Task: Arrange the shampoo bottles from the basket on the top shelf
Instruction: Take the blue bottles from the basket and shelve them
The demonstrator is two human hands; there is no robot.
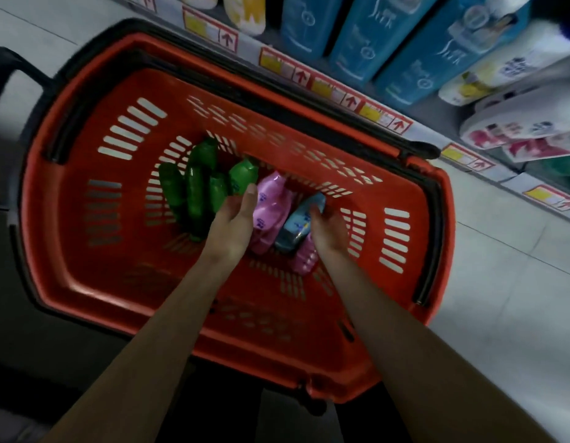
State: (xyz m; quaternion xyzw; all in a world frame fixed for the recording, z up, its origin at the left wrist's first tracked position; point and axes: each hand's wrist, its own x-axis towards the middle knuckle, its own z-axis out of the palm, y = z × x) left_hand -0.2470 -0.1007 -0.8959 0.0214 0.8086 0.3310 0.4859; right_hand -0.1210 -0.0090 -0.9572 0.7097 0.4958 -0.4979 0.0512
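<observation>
A red plastic basket (95,257) stands on the floor below me. Several green shampoo bottles (194,196) lie at its left, pink bottles (271,212) in the middle and a light blue bottle (298,223) at the right. My left hand (234,227) reaches in between the green and pink bottles, its thumb touching a light green bottle (242,175); its fingers are hidden. My right hand (328,233) curls its fingers over the blue bottle's right side. Another pink bottle (304,259) lies under that wrist.
A store shelf (351,100) with price tags runs diagonally along the top right, stocked with tall blue bottles (351,36) and white packs (514,123). The basket's black handles (66,123) lie folded on its rim. Light floor tiles (507,282) spread to the right.
</observation>
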